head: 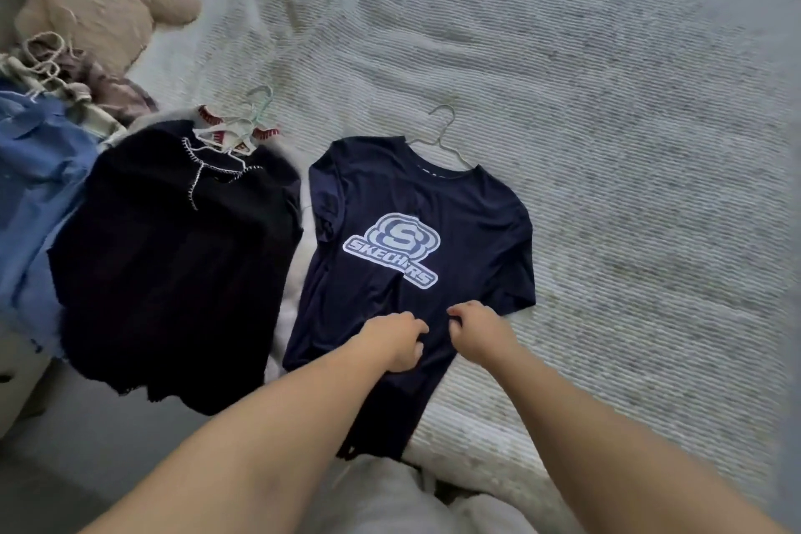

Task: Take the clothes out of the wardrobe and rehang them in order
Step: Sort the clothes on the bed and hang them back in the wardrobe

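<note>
A navy t-shirt with a pale blue logo lies flat on the bed, face up, with a white wire hanger still in its neck. My left hand and my right hand sit side by side on the shirt's lower front. The fingers of both curl into the cloth and pinch it. To the left lies a black garment with white stitching at the neck, on its own hanger, its hem hanging over the bed's edge.
A pile of hung clothes sits at the left: a blue shirt, red-trimmed pieces with white hangers. A beige plush toy lies at the far left. The grey ribbed bedspread stretches to the right.
</note>
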